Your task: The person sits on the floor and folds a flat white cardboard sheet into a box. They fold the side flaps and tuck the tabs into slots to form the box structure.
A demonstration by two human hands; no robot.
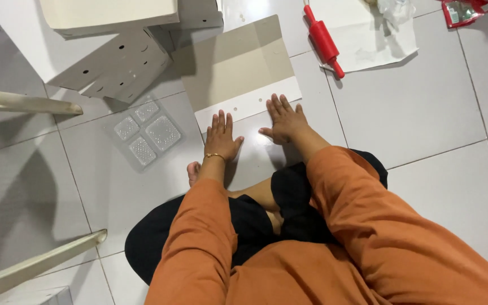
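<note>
My left hand (pixel 221 137) and my right hand (pixel 283 118) both lie flat, palms down, fingers together and stretched out, on the near edge of a white furniture panel (pixel 243 73) with small drilled holes. The panel rests on the white tiled floor in front of my crossed legs. Neither hand grips anything. A gold bracelet sits on my left wrist. I wear orange sleeves and black trousers; a bare foot shows beside my left wrist.
A clear plastic blister tray (pixel 145 134) with small hardware lies left of my hands. Drilled white panels (pixel 117 66) are stacked at the upper left. A red-handled screwdriver (pixel 323 40) lies on a paper sheet (pixel 368 34) at the upper right. Beige panel edges (pixel 26 103) jut in from the left.
</note>
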